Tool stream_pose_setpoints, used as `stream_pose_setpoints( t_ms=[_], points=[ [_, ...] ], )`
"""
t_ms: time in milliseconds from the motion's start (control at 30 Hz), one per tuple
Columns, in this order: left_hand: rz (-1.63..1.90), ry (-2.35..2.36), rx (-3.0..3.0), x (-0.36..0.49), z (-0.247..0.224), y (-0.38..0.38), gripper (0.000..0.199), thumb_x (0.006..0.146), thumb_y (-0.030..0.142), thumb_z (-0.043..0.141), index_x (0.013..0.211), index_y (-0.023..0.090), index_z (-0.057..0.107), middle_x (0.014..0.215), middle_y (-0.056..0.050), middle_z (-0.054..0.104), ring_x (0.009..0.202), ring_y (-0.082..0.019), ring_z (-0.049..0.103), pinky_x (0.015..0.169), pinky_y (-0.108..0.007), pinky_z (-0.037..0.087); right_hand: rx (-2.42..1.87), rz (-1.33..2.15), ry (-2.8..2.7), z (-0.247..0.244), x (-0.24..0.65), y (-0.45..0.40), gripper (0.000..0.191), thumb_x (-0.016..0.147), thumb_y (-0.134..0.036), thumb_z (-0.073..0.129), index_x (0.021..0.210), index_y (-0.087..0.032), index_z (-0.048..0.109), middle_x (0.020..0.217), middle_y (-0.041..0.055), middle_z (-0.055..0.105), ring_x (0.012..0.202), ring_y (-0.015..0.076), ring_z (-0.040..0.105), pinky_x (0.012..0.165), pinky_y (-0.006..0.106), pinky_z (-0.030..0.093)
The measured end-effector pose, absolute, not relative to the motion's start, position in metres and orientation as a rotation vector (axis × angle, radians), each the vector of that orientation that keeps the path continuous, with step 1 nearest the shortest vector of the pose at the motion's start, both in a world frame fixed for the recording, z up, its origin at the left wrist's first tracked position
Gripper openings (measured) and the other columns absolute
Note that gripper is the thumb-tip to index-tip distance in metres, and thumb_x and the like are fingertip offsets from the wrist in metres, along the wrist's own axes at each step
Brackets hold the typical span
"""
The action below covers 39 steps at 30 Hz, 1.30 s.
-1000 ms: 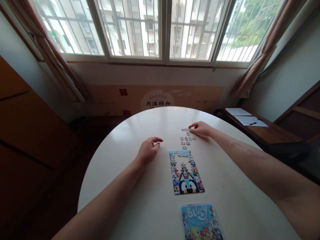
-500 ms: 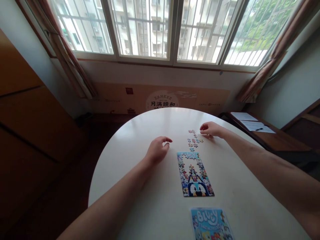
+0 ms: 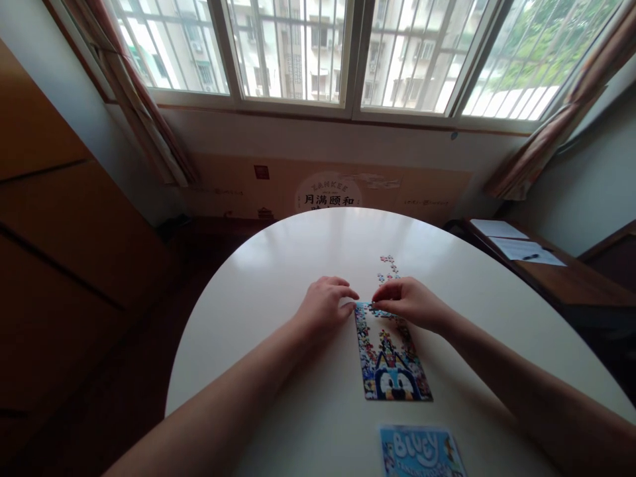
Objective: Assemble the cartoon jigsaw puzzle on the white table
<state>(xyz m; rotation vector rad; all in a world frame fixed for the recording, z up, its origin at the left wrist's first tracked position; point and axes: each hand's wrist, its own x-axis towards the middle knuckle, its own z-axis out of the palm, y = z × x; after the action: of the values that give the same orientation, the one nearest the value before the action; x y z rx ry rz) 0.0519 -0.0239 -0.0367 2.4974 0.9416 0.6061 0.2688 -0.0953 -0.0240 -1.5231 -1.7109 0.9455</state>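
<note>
A partly assembled jigsaw puzzle [image 3: 395, 384] lies on the white table, with a blue cartoon dog's face at its near end and a gap in its upper middle. My right hand [image 3: 412, 301] is over the puzzle's far edge, thumb and forefinger pinched on a small puzzle piece that the fingertips mostly cover. My left hand [image 3: 328, 298] rests by the far left corner, fingers apart and curved, thumb close to the border. Beyond the right hand lie several loose puzzle pieces [image 3: 386, 259], some hidden behind it.
A blue Bluey puzzle box or booklet [image 3: 417, 450] lies at the near side of the round white table [image 3: 238, 371]. To the right, papers [image 3: 527, 252] and a pen rest on a brown side table [image 3: 591, 281]. Windows and a cardboard panel [image 3: 223, 192] are beyond.
My right hand has come left and nearer, from beside the loose pieces to the puzzle's far edge. My left hand has shifted slightly right to the puzzle's corner. The view has tilted a little.
</note>
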Motion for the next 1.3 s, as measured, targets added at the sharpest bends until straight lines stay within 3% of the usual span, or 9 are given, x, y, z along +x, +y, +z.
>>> stream_pose_setpoints(
  t_ms=[500, 800, 1300],
  points=[
    [0.582, 0.942, 2.549, 0.054, -0.036, -0.028, 0.018, 0.084, 0.026, 0.069, 0.096, 0.031, 0.081, 0.118, -0.004, 0.072, 0.115, -0.029, 0.060, 0.104, -0.051, 0.043, -1.656, 0.423, -2.007, -0.026, 0.256, -0.099, 0.010, 0.081, -0.027, 0.071, 0.086, -0.027, 0.080, 0.083, 0.0041, 0.072, 0.078, 0.0202, 0.066, 0.070, 0.034, 0.051],
    [0.589, 0.931, 2.552, 0.054, -0.037, -0.028, 0.017, 0.085, 0.027, 0.069, 0.096, 0.031, 0.081, 0.118, -0.004, 0.072, 0.114, -0.028, 0.060, 0.104, -0.050, 0.042, -1.475, 0.489, -2.185, -0.027, 0.269, -0.104, 0.020, 0.086, -0.027, 0.070, 0.103, -0.030, 0.079, 0.100, 0.0053, 0.071, 0.092, 0.0209, 0.067, 0.085, 0.037, 0.053],
    [0.569, 0.942, 2.557, 0.054, -0.036, -0.028, 0.016, 0.085, 0.027, 0.068, 0.096, 0.031, 0.081, 0.119, -0.004, 0.072, 0.116, -0.028, 0.061, 0.105, -0.049, 0.042, -1.600, 0.436, -2.167, -0.025, 0.266, -0.104, 0.012, 0.085, -0.031, 0.070, 0.089, -0.031, 0.081, 0.087, 0.0032, 0.074, 0.080, 0.0197, 0.067, 0.074, 0.035, 0.051]
  ],
)
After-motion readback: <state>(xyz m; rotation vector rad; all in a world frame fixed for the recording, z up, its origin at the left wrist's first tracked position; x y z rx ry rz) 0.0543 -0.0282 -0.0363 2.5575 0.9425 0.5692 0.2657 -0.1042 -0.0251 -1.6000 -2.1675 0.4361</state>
